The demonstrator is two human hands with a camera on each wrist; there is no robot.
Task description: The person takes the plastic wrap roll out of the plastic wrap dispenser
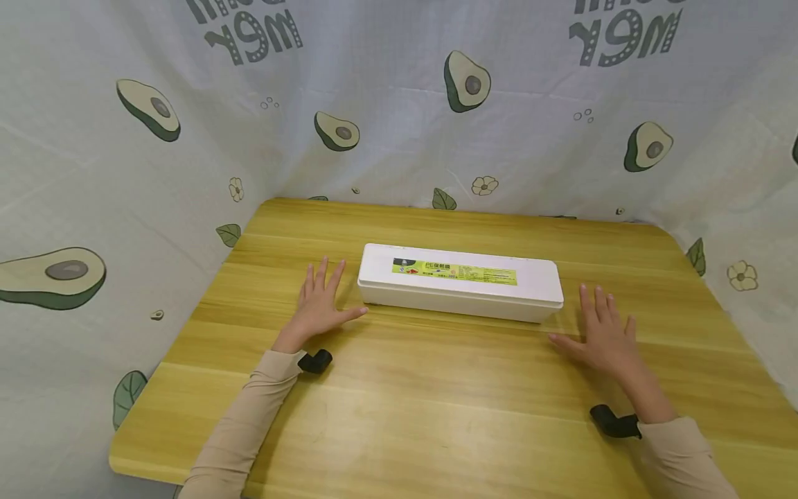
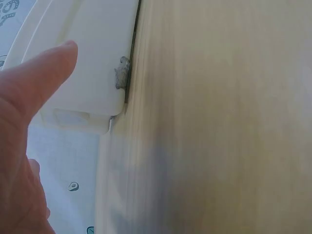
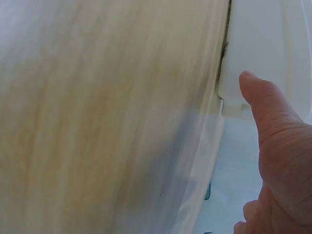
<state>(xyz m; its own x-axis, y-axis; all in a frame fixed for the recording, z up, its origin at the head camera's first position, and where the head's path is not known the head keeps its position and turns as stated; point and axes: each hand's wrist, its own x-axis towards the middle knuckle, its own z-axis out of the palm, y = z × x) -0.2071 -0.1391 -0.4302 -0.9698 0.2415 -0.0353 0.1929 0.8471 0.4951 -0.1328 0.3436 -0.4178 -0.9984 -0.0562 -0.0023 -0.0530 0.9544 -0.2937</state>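
A long white cling film box (image 1: 461,303) lies across the middle of the wooden table, with a yellow-green label (image 1: 455,271) on its lid. My left hand (image 1: 319,305) is beside its left end, fingers spread and pointing away, the thumb reaching toward the near left corner. Off the right end is my right hand (image 1: 605,334), also spread, its thumb pointing at the box. In the left wrist view, the thumb (image 2: 53,68) overlaps the side of the box, where a small grey mark (image 2: 122,73) shows. The right wrist view has the other thumb (image 3: 265,97) in front of the box's side.
The wooden table (image 1: 399,402) has rounded corners. Behind it and along both sides hangs a white curtain (image 1: 399,83) printed with avocados, leaves and flowers. Black curved pieces stick out at the left wrist (image 1: 316,361) and right wrist (image 1: 614,421).
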